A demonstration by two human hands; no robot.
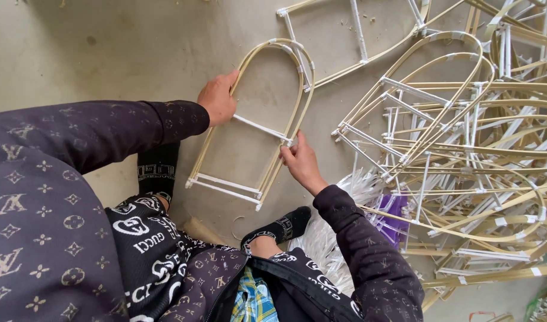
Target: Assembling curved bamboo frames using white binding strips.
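Two hands hold one arched frame (254, 122) over a grey concrete floor (124, 53). It is made of thin pale cane strips bent into a tall, narrow arch, rounded at the top and open at the bottom. The strips run doubled along each side, bound at spots with white tape. One white crossbar slants across the middle, and two more white bars lie close together across the open lower end, their tips sticking out a little past the strips. The frame lies tilted, its rounded end pointing away from the person and its open end near the knees.

The left hand (217, 98) grips the left side strip about halfway up, fingers curled round it and thumb on top. The right hand (301, 161) pinches the right side strip just where the slanted crossbar meets it, fingers closed narrowly on the joint.

To the right lies a big heap of frames (464, 149) of the same kind, overlapping one another. A bundle of white strips (321, 238) sits by the right forearm, with a purple piece (394, 217) beside it.
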